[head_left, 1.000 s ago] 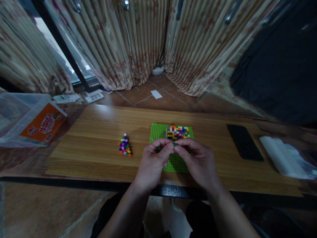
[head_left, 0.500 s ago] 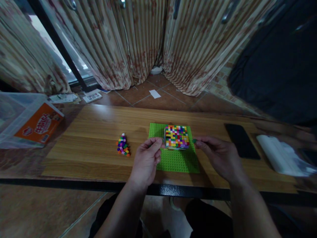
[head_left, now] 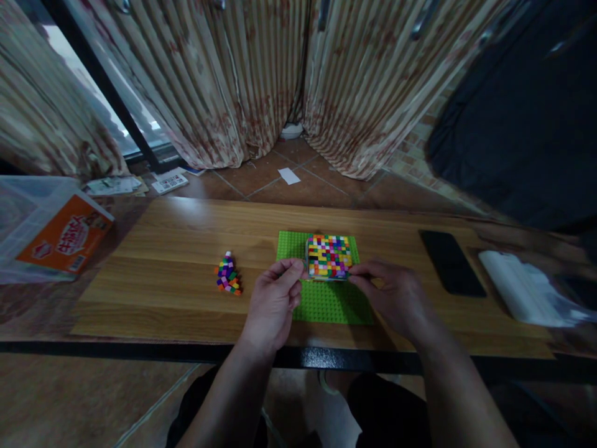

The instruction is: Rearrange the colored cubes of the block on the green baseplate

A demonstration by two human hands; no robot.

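A green studded baseplate (head_left: pixel 329 303) lies on the wooden table (head_left: pixel 177 249). On its far half stands a square block of small multicoloured bricks (head_left: pixel 329 255). My left hand (head_left: pixel 275 302) rests at the block's near left corner, fingers curled in a pinch; whether it holds a piece is hidden. My right hand (head_left: pixel 394 297) is at the block's near right corner, thumb and fingers pinched together against its edge. A small heap of loose coloured bricks (head_left: pixel 227 275) lies to the left of the baseplate.
A black phone (head_left: pixel 446 261) lies flat at the right, with a white plastic bag (head_left: pixel 522 287) beyond it. A clear box with an orange packet (head_left: pixel 60 235) sits at the far left. Curtains (head_left: pixel 261 74) and tiled floor lie behind the table.
One second ago both hands were pinched together in front of the block. They parted, the right swinging out right, then it came back to the block's near right corner. The left stays at the left corner.
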